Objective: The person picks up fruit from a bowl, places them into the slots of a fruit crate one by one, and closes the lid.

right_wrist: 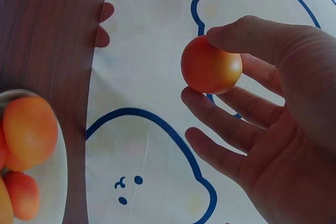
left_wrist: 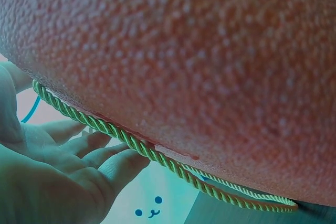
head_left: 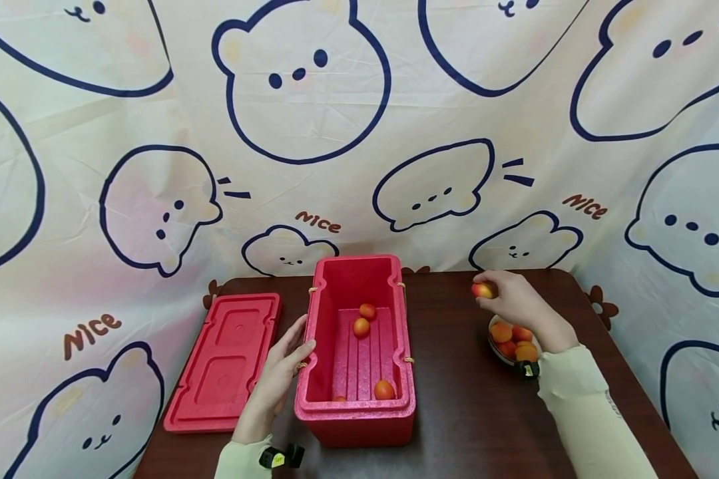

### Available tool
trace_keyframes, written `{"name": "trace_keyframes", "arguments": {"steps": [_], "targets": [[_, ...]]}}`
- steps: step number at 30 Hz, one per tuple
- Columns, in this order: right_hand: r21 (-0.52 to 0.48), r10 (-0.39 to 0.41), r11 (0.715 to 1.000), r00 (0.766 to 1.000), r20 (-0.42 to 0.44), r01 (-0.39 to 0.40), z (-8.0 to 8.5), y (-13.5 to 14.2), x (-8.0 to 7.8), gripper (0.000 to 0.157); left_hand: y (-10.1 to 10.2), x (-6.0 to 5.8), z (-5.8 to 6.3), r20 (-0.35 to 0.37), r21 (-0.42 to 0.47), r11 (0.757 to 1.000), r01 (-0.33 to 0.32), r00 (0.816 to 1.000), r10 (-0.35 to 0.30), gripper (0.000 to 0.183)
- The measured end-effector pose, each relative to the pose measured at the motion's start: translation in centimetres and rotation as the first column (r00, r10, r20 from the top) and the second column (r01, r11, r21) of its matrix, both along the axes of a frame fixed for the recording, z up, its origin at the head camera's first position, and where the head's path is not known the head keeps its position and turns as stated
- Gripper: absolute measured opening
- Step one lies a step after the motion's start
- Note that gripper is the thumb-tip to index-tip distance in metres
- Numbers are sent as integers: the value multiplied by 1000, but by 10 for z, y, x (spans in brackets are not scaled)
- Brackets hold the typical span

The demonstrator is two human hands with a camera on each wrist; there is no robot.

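Observation:
My right hand (head_left: 512, 303) holds a red-and-yellow apricot (right_wrist: 211, 65) between thumb and fingers, raised above a bowl (head_left: 492, 342) of apricots. The bowl stands at the right of the table. In the middle stands a deep pink foam box (head_left: 355, 422), its top uncovered, with several orange apricots (head_left: 361, 326) on its ribbed floor. One of these is mostly hidden behind the near wall. My left hand (head_left: 278, 372) rests against the box's left side, thumb at the rim. Its fingers extend loosely beside a twisted gold cord (left_wrist: 113, 129) in the left wrist view.
A pink lid (head_left: 228, 359) with recessed panels lies flat left of the box. The dark wooden table (head_left: 449, 372) carries everything. Behind and at both sides hangs a pale cloth (head_left: 311, 193) printed with cartoon bears. Cord loops (head_left: 409, 360) sit in the box's side notches.

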State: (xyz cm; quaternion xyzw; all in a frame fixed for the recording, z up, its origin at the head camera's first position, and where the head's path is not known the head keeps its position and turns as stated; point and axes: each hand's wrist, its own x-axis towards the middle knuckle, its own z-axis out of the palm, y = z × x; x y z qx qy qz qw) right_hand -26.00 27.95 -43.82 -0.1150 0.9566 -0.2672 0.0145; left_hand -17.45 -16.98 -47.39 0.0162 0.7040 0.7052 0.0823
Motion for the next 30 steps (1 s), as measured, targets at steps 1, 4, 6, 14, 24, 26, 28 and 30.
{"name": "trace_keyframes", "arguments": {"steps": [1, 4, 6, 14, 24, 26, 28, 30], "targets": [[-2, 2, 1000, 1000, 2, -2, 0, -1, -1, 39, 0, 0, 0, 1, -1, 1000, -1, 1000, 1, 69], [-4, 14, 1000, 1000, -2, -14, 1, -6, -2, 39, 0, 0, 0, 2, 1, 1000, -1, 1000, 1, 69], [-5, 18, 1000, 1000, -4, -18, 2, -9, -3, 39, 0, 0, 0, 2, 4, 1000, 0, 1000, 0, 69], [0, 36, 999, 999, 2, -36, 7, -21, -7, 38, 0, -1, 0, 6, 2, 1000, 0, 1000, 0, 69], [-6, 63, 998, 998, -19, -63, 15, -33, -11, 38, 0, -1, 0, 4, -3, 1000, 5, 1000, -5, 70], [-12, 66, 998, 998, -17, -66, 17, -36, -11, 38, -1, -1, -1, 4, -3, 1000, 5, 1000, -5, 70], [-24, 68, 997, 998, -10, -68, 18, -39, -11, 39, -1, -1, -1, 4, -1, 1000, 5, 1000, -5, 69], [-31, 67, 997, 998, -6, -67, 20, -43, -11, 38, -1, 0, -1, 6, 3, 1000, 3, 1000, -3, 69]]}}
